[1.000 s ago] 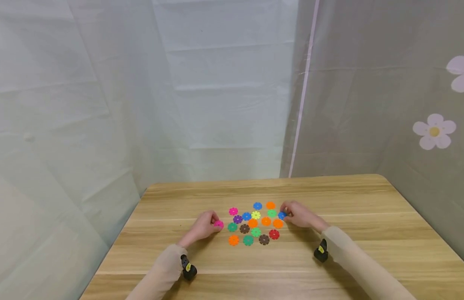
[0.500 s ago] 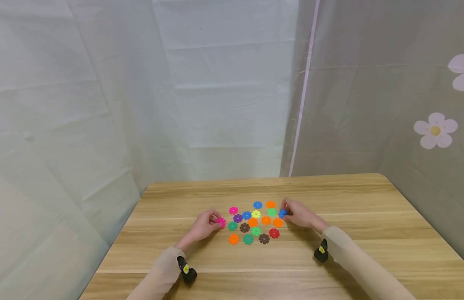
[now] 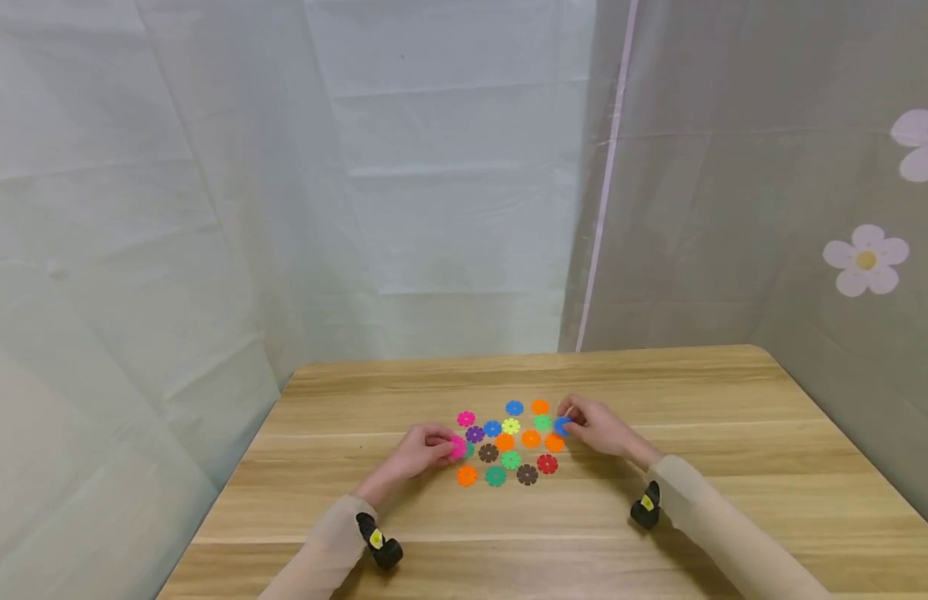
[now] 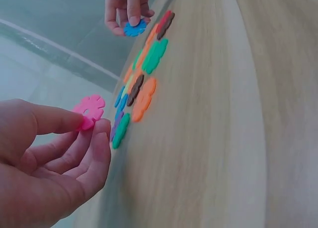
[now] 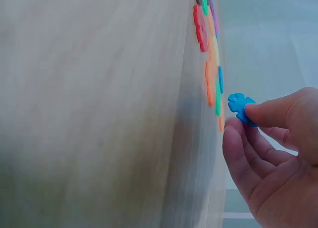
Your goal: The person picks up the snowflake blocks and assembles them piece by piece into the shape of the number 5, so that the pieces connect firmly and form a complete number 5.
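Observation:
My left hand (image 3: 418, 452) pinches a pink notched disc (image 4: 91, 111) between thumb and fingers, raised off the table at the left side of a group of discs. In the head view it partly covers a teal disc (image 3: 469, 451). On the group's right side, my right hand (image 3: 600, 427) pinches a blue notched disc (image 5: 241, 108), also above the table. Flat between the hands lie several flower-like discs, among them a purple one (image 3: 474, 434), a yellow one (image 3: 511, 426), a red one (image 3: 547, 464) and a dark brown one (image 3: 527, 475).
The wooden table (image 3: 584, 542) reaches past both hands. Pale curtains (image 3: 448, 208) hang behind it, with printed white flowers (image 3: 865, 261) at the right. A small black camera (image 3: 381, 542) is strapped to the left wrist, and another black camera (image 3: 646, 507) to the right.
My left hand has moved right with the pink disc, which now overlaps the teal disc in the head view. The blue disc has tilted slightly in my right hand, which has barely shifted.

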Motion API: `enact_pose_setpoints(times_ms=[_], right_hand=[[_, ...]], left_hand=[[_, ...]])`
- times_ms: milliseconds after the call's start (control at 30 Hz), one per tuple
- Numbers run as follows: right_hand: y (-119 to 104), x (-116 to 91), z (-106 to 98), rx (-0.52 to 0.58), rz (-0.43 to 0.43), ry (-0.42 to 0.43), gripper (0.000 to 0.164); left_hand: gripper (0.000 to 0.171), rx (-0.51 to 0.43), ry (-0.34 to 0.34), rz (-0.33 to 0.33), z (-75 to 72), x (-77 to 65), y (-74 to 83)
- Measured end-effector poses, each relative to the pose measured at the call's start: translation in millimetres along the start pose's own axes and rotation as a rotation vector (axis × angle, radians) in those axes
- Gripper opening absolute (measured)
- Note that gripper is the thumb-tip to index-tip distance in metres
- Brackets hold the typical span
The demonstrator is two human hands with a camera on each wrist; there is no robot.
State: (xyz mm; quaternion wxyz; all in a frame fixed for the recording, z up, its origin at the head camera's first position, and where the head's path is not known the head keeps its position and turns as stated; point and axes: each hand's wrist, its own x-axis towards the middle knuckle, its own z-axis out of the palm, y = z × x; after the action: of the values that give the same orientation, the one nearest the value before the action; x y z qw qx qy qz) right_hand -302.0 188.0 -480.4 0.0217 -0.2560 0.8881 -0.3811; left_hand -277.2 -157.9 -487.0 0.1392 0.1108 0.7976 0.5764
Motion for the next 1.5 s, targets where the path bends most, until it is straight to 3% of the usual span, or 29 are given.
enact_pose_setpoints(times_ms=[467, 800, 1500], right_hand=[[-18.6, -5.6, 8.1, 0.053, -0.111, -0.001, 0.012], [-27.8, -6.0, 13.6, 0.049, -0.131, -0.006, 0.010], [-44.7, -5.0, 28.1, 0.057, -0.194, -0.021, 0.007]], left_hand=[[0.031, -0.196, -0.085, -0.054, 15.1, 2.3, 4.5], [0.036, -0.297, -0.162, -0.080, 25.1, 0.5, 10.2], [0.035, -0.447, -0.151, -0.099, 44.4, 5.4, 16.5]])
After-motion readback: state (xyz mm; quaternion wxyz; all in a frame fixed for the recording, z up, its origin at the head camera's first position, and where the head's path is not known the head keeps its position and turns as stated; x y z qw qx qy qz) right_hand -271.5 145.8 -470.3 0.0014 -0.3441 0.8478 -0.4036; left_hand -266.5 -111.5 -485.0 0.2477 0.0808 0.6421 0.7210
